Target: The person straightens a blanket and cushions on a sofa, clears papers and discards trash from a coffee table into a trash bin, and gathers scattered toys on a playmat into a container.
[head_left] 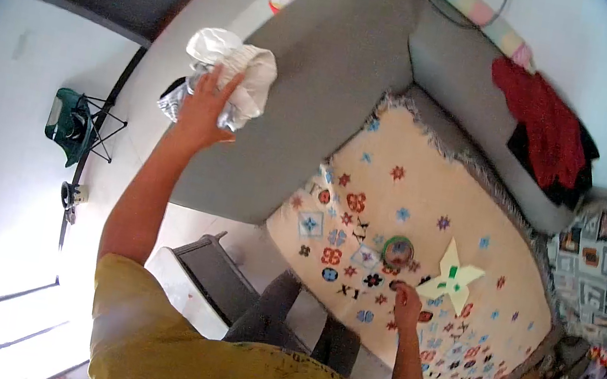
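Left hand [210, 106]: we spread fingers over the white cloth [257, 77] at the sofa's [323, 59] outer edge, seemingly containing loose folds; grip unclear | Right hand [406, 303]: fingers curled beside the pale star [467, 275] on the cover [429, 189]; whether gripping, we cannot tell

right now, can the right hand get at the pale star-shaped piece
Probably yes: the right hand is close beside the pale star-shaped piece, which lies uncovered on the patterned cover, and nothing visible stands between them.
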Available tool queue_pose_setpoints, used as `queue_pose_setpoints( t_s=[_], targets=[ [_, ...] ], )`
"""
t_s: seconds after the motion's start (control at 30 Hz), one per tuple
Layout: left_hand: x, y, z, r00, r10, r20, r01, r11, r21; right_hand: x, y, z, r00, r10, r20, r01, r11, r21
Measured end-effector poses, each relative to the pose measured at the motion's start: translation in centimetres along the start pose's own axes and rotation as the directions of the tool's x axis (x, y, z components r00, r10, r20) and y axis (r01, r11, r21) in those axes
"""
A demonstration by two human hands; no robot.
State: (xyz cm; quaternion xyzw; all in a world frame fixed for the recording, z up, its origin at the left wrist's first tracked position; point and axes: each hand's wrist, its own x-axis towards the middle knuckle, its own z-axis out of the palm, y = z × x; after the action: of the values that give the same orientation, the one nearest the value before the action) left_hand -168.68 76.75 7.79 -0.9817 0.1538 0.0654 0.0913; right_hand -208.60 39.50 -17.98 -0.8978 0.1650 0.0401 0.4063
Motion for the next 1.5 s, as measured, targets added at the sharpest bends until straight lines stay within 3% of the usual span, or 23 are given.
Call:
queue_pose_setpoints(
  t_s=[0.07,0.1,0.2,0.27,0.33,0.4,0.47,0.53,0.6,0.67,0.77,0.83,0.87,0.93,1.0,1.03,1.13,1.17,1.23,1.27,1.37,1.43,1.5],
  targets=[
    [-0.8,1.2,-1.1,0.986,0.112,-0.121,-0.084,0.973,0.217,0.3,-0.2,-0.6,0.987,0.158,0.034,-0.160,0.985,0.064],
    [-1.2,3.2,-2.5,0.959,0.170,-0.225,-0.130,0.975,0.182,0.8,0.0,-0.7,0.984,0.173,0.037,-0.176,0.980,0.095],
    [-1.3,8.4,1.3,0.950,0.279,-0.139,-0.305,0.923,-0.235,4.3,-0.1,-2.8,0.979,0.201,0.012,-0.201,0.972,0.118],
    [-0.9,12.9,10.8,0.890,0.390,-0.237,-0.433,0.885,-0.169,7.4,4.0,-2.5,0.974,0.179,-0.137,-0.187,0.981,-0.051],
    [2.6,17.5,18.5,0.861,0.505,0.064,-0.397,0.744,-0.537,11.4,7.9,-3.9,0.963,-0.064,-0.261,0.003,0.974,-0.226],
    [7.9,21.5,27.3,0.892,0.413,0.186,-0.285,0.831,-0.478,15.4,10.9,-6.3,0.960,0.065,-0.274,-0.149,0.944,-0.296],
    [12.6,25.6,27.6,0.907,0.331,0.260,-0.183,0.866,-0.465,19.0,15.8,-7.6,0.915,-0.084,-0.394,-0.152,0.834,-0.530],
    [18.0,28.8,30.8,0.939,0.335,0.081,-0.271,0.861,-0.430,22.7,20.9,-8.8,0.893,-0.226,-0.389,-0.086,0.764,-0.639],
    [22.2,31.5,31.9,0.953,0.301,0.037,-0.256,0.866,-0.430,25.6,20.4,-9.9,0.905,0.113,-0.411,-0.342,0.767,-0.543],
    [24.6,32.9,33.9,0.931,0.364,0.023,-0.332,0.873,-0.357,28.2,18.2,-10.7,0.829,0.373,-0.417,-0.549,0.681,-0.483],
    [26.4,33.3,37.0,0.931,0.361,-0.056,-0.354,0.854,-0.380,29.7,21.4,-10.5,0.888,0.139,-0.439,-0.414,0.660,-0.627],
    [25.6,33.6,37.6,0.950,0.301,-0.083,-0.312,0.899,-0.307,29.8,21.6,-11.1,0.901,0.245,-0.359,-0.424,0.679,-0.600],
    [24.4,33.9,36.2,0.971,0.209,-0.116,-0.239,0.851,-0.467,29.7,21.6,-11.5,0.901,0.290,-0.324,-0.431,0.689,-0.583],
    [22.4,34.2,33.2,0.990,0.011,-0.139,-0.111,0.658,-0.744,28.9,22.3,-11.7,0.807,0.265,-0.527,-0.512,0.759,-0.402],
    [24.5,34.6,32.1,0.963,0.008,-0.270,-0.251,0.398,-0.883,28.4,24.1,-12.0,0.680,0.335,-0.652,-0.550,0.822,-0.151],
    [24.9,34.6,31.7,0.946,-0.009,-0.325,-0.312,0.253,-0.916,28.4,23.8,-11.9,0.658,0.273,-0.702,-0.537,0.823,-0.184],
    [24.1,37.0,29.7,0.934,-0.121,-0.335,-0.262,0.405,-0.876,30.4,23.3,-13.1,0.562,0.096,-0.821,-0.556,0.779,-0.290],
    [25.0,37.7,31.9,0.937,-0.082,-0.341,-0.337,0.055,-0.940,30.9,24.8,-13.2,0.531,0.064,-0.845,-0.595,0.738,-0.318],
    [25.2,39.5,34.6,0.863,-0.118,-0.492,-0.393,0.454,-0.799,30.0,27.8,-13.5,0.531,0.026,-0.847,-0.626,0.685,-0.372],
    [24.7,39.8,34.8,0.839,-0.090,-0.536,-0.423,0.509,-0.749,29.2,29.4,-13.6,0.562,0.031,-0.827,-0.619,0.679,-0.395],
    [23.8,40.3,35.4,0.754,-0.010,-0.657,-0.499,0.643,-0.582,29.6,26.2,-13.4,0.648,0.117,-0.752,-0.618,0.659,-0.430],
    [24.2,39.9,36.1,0.766,0.019,-0.642,-0.510,0.627,-0.590,30.7,27.2,-12.7,0.659,0.181,-0.730,-0.676,0.567,-0.470],
    [25.2,39.4,37.7,0.821,0.033,-0.570,-0.479,0.582,-0.657,32.2,33.5,-12.8,0.645,0.222,-0.732,-0.747,0.385,-0.542]
  ],
)
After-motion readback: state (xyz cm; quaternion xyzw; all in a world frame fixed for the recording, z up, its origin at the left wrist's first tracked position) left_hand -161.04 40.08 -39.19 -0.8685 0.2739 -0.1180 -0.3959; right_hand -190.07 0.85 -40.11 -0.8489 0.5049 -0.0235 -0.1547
